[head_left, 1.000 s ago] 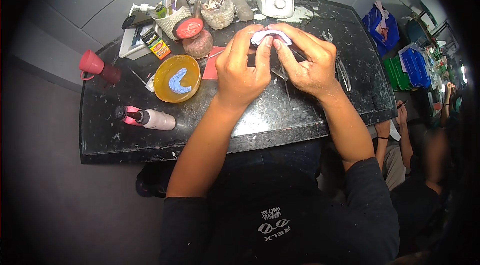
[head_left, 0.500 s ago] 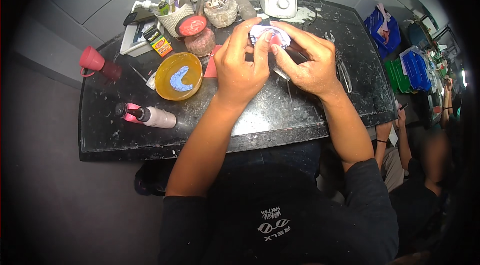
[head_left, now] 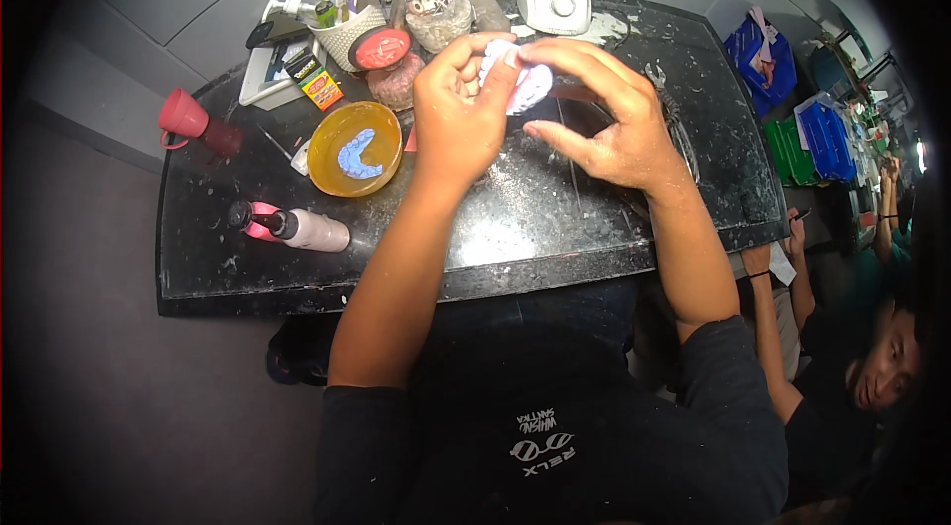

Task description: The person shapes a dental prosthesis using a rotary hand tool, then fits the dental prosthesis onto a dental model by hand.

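Observation:
A whitish dental model (head_left: 533,91) is raised over the far middle of the table, tilted, with its upper end overexposed. My left hand (head_left: 464,109) pinches it, the thumb lying across its near face and the fingers behind. To its right, my right hand (head_left: 622,124) is open, thumb and index finger spread apart. The right fingertips are close to the model's upper edge; I cannot tell if they touch it. A blue horseshoe-shaped dental piece (head_left: 357,158) lies in a yellow bowl (head_left: 390,176) left of my left forearm.
A pink mug (head_left: 183,113) and spray bottle (head_left: 319,232) stand left. Behind are a brush basket (head_left: 349,38), pink-filled jar (head_left: 392,87), glass jar (head_left: 438,22) and white device with a knob (head_left: 551,0). Metal tools (head_left: 684,144) lie right. Another person (head_left: 842,376) sits at right.
My right thumb and fingers have come off the model and spread. The model has turned in my left hand, which shifted slightly left. The person at right has leaned in.

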Available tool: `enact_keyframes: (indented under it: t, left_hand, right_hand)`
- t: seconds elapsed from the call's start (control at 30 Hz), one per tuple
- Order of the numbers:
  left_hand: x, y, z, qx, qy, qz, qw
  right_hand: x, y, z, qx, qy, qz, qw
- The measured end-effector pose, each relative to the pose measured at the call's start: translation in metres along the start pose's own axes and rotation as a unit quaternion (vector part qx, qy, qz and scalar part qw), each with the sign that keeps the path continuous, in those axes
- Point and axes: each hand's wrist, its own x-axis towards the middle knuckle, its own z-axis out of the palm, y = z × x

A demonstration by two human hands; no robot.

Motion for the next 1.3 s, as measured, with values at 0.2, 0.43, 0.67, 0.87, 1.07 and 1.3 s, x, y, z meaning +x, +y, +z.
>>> enact_keyframes:
  t: [0.2, 0.43, 0.67, 0.87, 1.07, 1.3]
  left_hand:
    - [0.007, 0.017, -0.017, -0.038, -0.112, -0.171, 0.978]
    - [0.001, 0.014, -0.008, 0.060, -0.160, 0.078, 0.982]
    - [0.001, 0.014, -0.010, 0.109, -0.175, 0.090, 0.974]
    - [0.004, 0.021, -0.009, 0.188, -0.189, 0.147, 0.953]
    - [0.005, 0.020, -0.011, 0.234, -0.206, 0.183, 0.932]
    - [0.006, 0.022, -0.010, 0.225, -0.216, 0.197, 0.929]
  right_hand:
    - [-0.005, 0.017, 0.001, 0.018, 0.026, -0.032, 0.999]
    - [-0.004, 0.013, 0.003, 0.162, 0.093, 0.050, 0.981]
    - [-0.002, 0.010, -0.006, 0.069, 0.083, 0.005, 0.994]
    - [0.000, 0.005, -0.013, 0.024, 0.075, -0.020, 0.997]
    - [-0.002, 0.005, -0.015, 0.014, 0.044, -0.021, 0.999]
    - [-0.004, 0.005, -0.016, 0.008, 0.040, -0.028, 0.999]
